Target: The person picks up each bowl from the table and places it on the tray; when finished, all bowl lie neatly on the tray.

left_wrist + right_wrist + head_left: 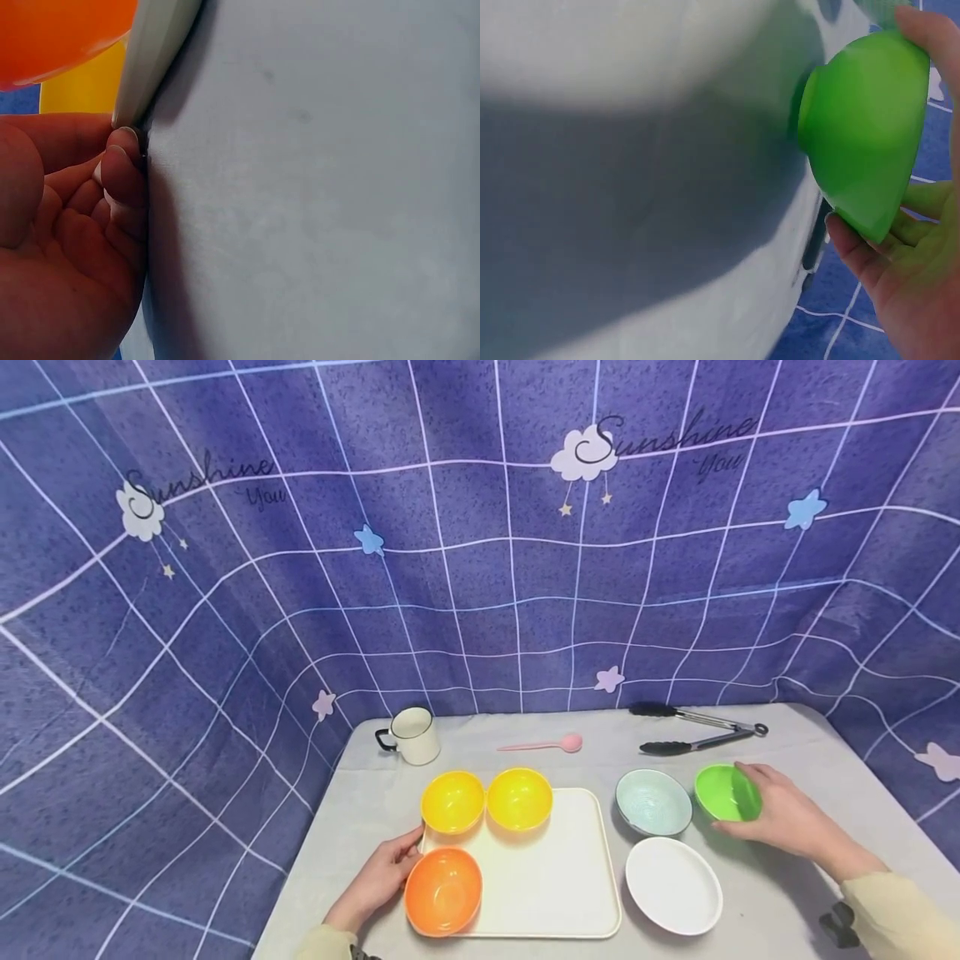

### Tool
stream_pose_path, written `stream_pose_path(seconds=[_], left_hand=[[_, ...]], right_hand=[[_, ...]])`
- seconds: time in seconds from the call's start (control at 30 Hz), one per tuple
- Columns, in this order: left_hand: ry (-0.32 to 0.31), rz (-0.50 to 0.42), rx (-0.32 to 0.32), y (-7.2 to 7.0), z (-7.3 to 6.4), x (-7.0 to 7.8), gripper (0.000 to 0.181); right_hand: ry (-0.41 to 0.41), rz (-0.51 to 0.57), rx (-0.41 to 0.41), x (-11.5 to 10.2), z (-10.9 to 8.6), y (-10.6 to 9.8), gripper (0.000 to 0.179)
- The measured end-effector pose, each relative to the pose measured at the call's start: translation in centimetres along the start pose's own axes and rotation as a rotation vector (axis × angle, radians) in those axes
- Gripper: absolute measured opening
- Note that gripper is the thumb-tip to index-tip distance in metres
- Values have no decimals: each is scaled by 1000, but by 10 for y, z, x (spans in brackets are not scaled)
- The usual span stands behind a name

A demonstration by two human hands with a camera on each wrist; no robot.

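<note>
The head view is bright and evenly lit, with small glints in the orange bowl (443, 892) and yellow bowls (520, 800). Wide-angle distortion bends the lines of the curtain (480, 568). The left wrist view is dimmer, its cloth (322, 225) soft and hazy. In the right wrist view, broad dark shadow spreads beside the green bowl (866, 127).

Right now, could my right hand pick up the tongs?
Probably not as things stand: your right hand has its grip on the green bowl. Were it freed, the tongs look reachable, lying behind that bowl with nothing on top.
</note>
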State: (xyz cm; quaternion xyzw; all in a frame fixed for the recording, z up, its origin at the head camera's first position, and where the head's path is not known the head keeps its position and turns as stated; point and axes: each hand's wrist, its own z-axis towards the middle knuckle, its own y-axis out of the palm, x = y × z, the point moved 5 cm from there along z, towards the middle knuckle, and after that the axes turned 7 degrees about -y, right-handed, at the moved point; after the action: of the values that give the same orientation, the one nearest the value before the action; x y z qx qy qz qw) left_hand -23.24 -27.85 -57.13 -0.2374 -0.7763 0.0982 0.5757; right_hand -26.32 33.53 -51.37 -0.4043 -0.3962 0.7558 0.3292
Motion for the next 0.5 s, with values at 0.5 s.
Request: stream_pose_path(seconds=[0.5], left_hand=[[-7,15,3,1,1,-1,55]], right_hand=[[-28,-24,56,-17,-1,-36,116]])
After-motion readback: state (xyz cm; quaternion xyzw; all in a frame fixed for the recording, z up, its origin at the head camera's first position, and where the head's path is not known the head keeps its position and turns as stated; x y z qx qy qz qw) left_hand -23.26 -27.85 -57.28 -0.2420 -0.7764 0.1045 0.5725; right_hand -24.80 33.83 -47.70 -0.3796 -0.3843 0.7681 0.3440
